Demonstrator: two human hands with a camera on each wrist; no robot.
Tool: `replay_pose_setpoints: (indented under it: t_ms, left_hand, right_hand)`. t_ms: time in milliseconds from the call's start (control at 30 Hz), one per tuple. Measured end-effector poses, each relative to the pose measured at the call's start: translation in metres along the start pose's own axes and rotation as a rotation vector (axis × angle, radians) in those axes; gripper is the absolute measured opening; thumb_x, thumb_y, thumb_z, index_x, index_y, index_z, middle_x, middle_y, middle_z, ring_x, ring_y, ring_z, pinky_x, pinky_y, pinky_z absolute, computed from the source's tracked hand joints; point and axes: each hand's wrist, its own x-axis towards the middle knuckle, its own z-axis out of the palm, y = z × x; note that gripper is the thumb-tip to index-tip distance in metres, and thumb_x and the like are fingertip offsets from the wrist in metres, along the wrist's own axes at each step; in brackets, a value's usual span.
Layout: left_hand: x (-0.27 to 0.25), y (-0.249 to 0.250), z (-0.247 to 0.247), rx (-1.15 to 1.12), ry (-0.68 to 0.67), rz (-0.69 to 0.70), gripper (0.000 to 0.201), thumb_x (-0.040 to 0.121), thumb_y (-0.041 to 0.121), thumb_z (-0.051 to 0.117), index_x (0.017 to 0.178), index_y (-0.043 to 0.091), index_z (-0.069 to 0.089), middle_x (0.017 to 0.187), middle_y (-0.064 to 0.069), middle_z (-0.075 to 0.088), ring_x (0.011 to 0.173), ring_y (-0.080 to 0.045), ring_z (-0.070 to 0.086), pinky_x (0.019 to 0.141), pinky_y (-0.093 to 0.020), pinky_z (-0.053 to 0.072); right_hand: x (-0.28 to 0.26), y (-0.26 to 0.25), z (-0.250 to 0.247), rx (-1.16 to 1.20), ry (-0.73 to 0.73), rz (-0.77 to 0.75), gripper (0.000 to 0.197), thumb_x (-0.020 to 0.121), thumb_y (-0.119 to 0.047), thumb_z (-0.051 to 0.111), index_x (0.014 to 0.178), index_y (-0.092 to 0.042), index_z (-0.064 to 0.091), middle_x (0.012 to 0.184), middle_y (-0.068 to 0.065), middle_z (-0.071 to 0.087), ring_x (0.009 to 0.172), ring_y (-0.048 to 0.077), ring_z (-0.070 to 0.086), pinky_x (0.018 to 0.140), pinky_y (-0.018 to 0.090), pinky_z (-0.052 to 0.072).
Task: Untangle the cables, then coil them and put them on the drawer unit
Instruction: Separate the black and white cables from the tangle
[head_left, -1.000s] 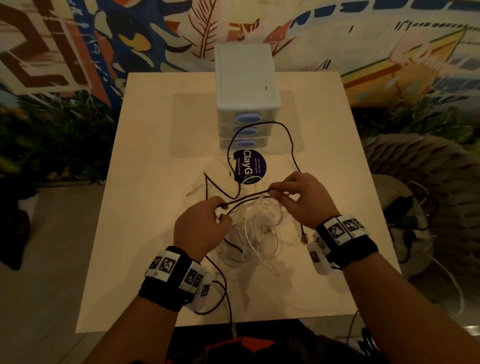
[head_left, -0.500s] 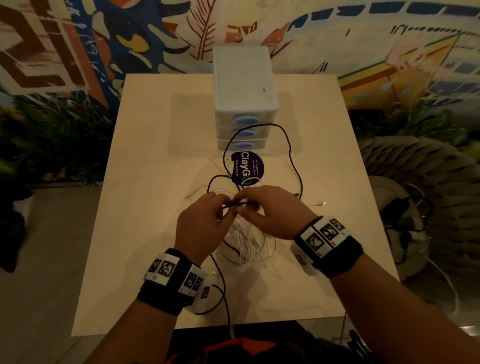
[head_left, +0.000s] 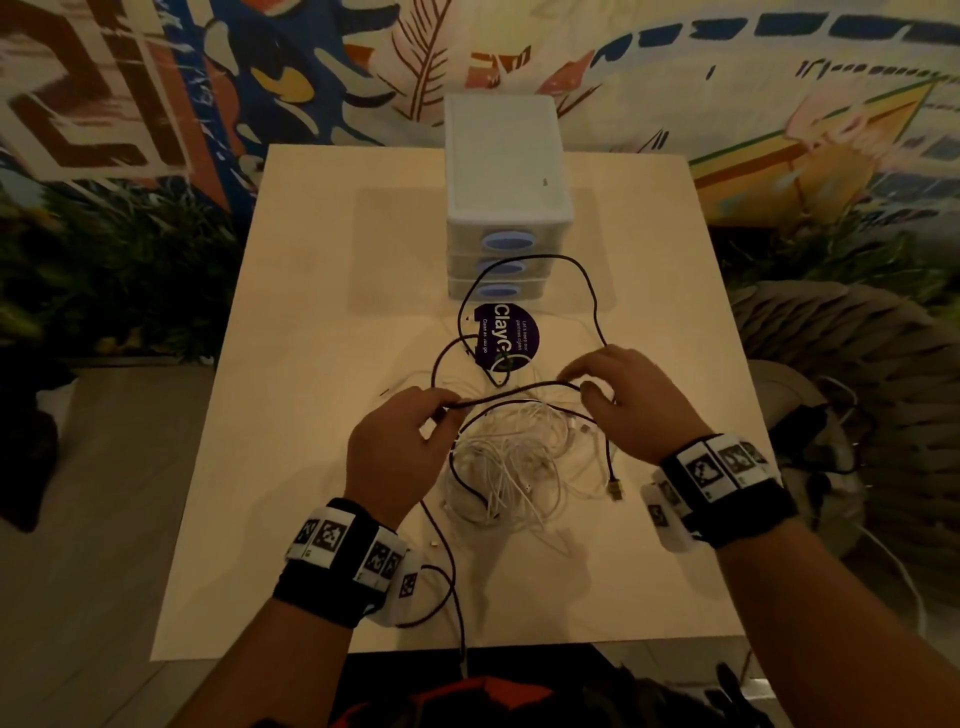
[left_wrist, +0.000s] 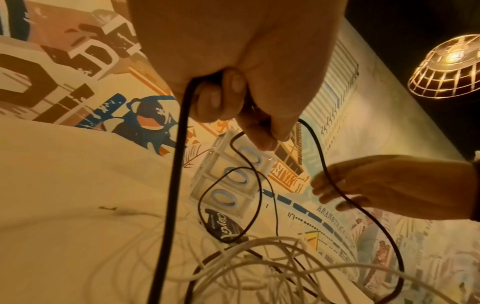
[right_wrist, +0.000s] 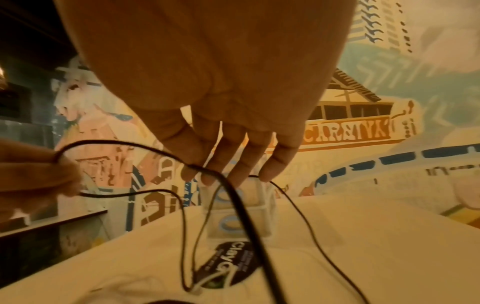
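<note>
Round sticker (head_left: 506, 338) on your table (head_left: 322, 415): you can read "ClayG"; the smaller lines start "Let's keep our", the rest too small for you to make out.
Mural (left_wrist: 335, 224): you can read "ARANETA", followed by blurred letters.

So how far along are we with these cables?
Early. Nothing is coiled, and the drawer unit top is bare. In hand: the left hand pinches the black cable, a stretch running to the right hand, whose fingers look loosely extended around it. Left: the white cables still lie tangled on the table; untangle, coil, place them.
</note>
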Motion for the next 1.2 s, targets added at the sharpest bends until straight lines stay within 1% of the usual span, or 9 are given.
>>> replay_pose_setpoints:
  t_ms: [100,200,300,600,733,833,933,1033,1200]
  left_hand:
    - [0.002,0.010,0.002,0.049,0.013,0.068,0.015,0.094,0.037,0.068,0.100,0.026,0.077,0.081,0.011,0.069,0.075,-0.008,0.064,0.064,-0.032,0.053]
    - [0.003,0.017,0.003,0.072,-0.004,0.120,0.024,0.095,0.042,0.060,0.101,0.026,0.076,0.081,0.011,0.070,0.074,-0.007,0.063,0.062,-0.029,0.051]
    - [0.005,0.018,0.001,0.069,-0.013,0.093,0.023,0.093,0.048,0.060,0.099,0.031,0.073,0.079,0.013,0.066,0.071,-0.004,0.060,0.060,-0.022,0.046]
    - [0.007,-0.006,0.004,0.151,0.007,-0.079,0.005,0.097,0.035,0.065,0.100,0.035,0.069,0.080,0.015,0.061,0.061,-0.002,0.050,0.054,-0.018,0.035]
    - [0.010,-0.008,0.003,0.076,0.079,-0.130,0.013,0.102,0.035,0.055,0.109,0.031,0.066,0.085,0.015,0.066,0.069,-0.005,0.056,0.060,-0.022,0.042]
    - [0.013,-0.005,-0.002,-0.061,0.186,-0.139,0.017,0.104,0.033,0.047,0.111,0.029,0.063,0.091,0.013,0.072,0.075,-0.008,0.063,0.064,-0.022,0.045]
    - [0.015,-0.001,-0.008,-0.111,0.276,-0.132,0.020,0.105,0.035,0.045,0.111,0.027,0.063,0.098,0.011,0.073,0.083,-0.012,0.067,0.070,-0.027,0.050]
    - [0.016,-0.002,-0.011,-0.127,0.328,-0.134,0.018,0.107,0.033,0.046,0.111,0.026,0.062,0.096,0.012,0.072,0.072,-0.004,0.061,0.066,-0.021,0.045]
    - [0.016,0.005,-0.013,-0.184,0.360,-0.185,0.021,0.108,0.030,0.044,0.113,0.022,0.064,0.087,0.013,0.072,0.056,0.002,0.055,0.053,-0.009,0.036]
  right_hand:
    - [-0.005,-0.036,0.000,0.043,-0.041,-0.147,0.039,0.088,-0.028,0.045,0.119,-0.032,0.068,0.113,-0.009,0.067,0.106,0.013,0.058,0.093,0.036,0.044]
    - [-0.004,-0.071,0.004,0.007,-0.108,-0.228,0.031,0.094,-0.050,0.048,0.111,-0.032,0.066,0.084,-0.019,0.059,0.077,-0.001,0.053,0.070,0.023,0.038]
    - [-0.001,-0.075,0.002,-0.019,-0.034,-0.236,0.031,0.095,-0.060,0.053,0.099,-0.032,0.065,0.082,-0.019,0.056,0.071,-0.002,0.046,0.063,0.012,0.030]
    - [-0.008,-0.036,-0.044,0.103,0.345,-0.250,0.035,0.091,-0.050,0.064,0.072,-0.020,0.060,0.065,-0.014,0.043,0.065,0.001,0.042,0.064,0.029,0.032]
    - [-0.006,-0.023,-0.064,0.118,0.297,-0.224,0.032,0.084,-0.044,0.079,0.080,-0.020,0.057,0.071,-0.014,0.043,0.068,0.012,0.045,0.065,0.028,0.038]
    - [0.001,0.002,-0.059,0.077,0.270,-0.101,0.023,0.087,-0.017,0.075,0.094,-0.027,0.056,0.076,-0.012,0.047,0.069,0.010,0.049,0.066,0.033,0.046]
    - [0.003,0.031,-0.048,0.029,0.292,0.038,0.027,0.088,-0.013,0.069,0.098,-0.035,0.057,0.078,-0.011,0.048,0.072,0.004,0.050,0.066,0.022,0.040]
    - [-0.001,0.052,-0.034,-0.022,0.215,0.290,0.013,0.090,-0.039,0.069,0.097,-0.035,0.058,0.090,0.001,0.057,0.074,0.010,0.054,0.071,0.028,0.040]
    - [-0.015,0.062,-0.018,-0.034,-0.215,0.775,0.085,0.087,-0.085,0.028,0.081,-0.015,0.074,0.080,0.007,0.072,0.070,0.025,0.069,0.073,0.036,0.055]
